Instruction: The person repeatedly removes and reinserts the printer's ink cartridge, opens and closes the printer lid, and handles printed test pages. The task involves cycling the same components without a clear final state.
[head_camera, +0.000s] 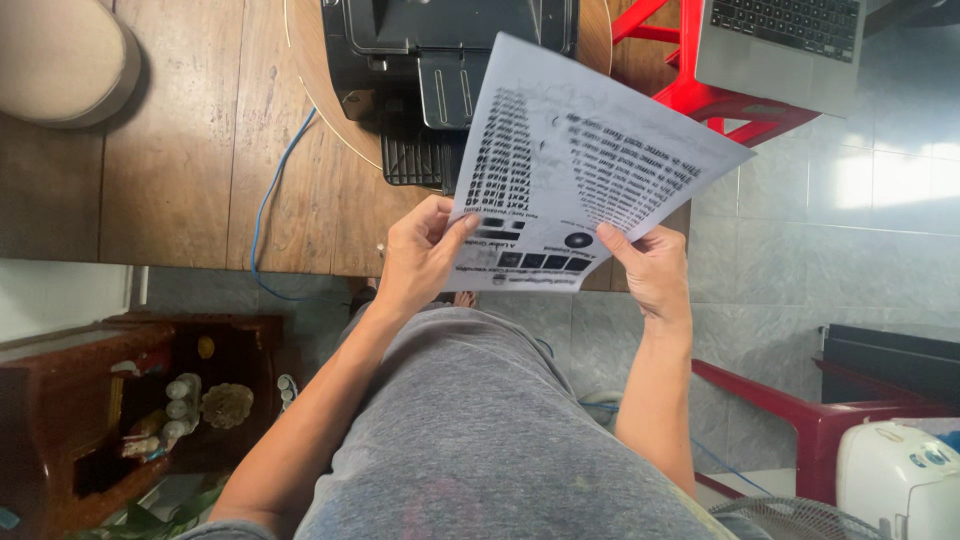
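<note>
Between both hands, a printed sheet is held up above the lap. Left hand pinches its lower left edge, thumb on the printed face; right hand grips the lower right edge likewise. Beyond the sheet sits a black printer on the wooden desk, with a laptop on a red stool to the right.

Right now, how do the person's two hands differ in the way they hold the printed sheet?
The left hand pinches the printed sheet at its lower left corner, thumb on top; the right hand takes the lower right edge. The left hand's grip sits slightly higher in the picture than the right hand's. Both hands hold the sheet up in front of the black printer.
</note>
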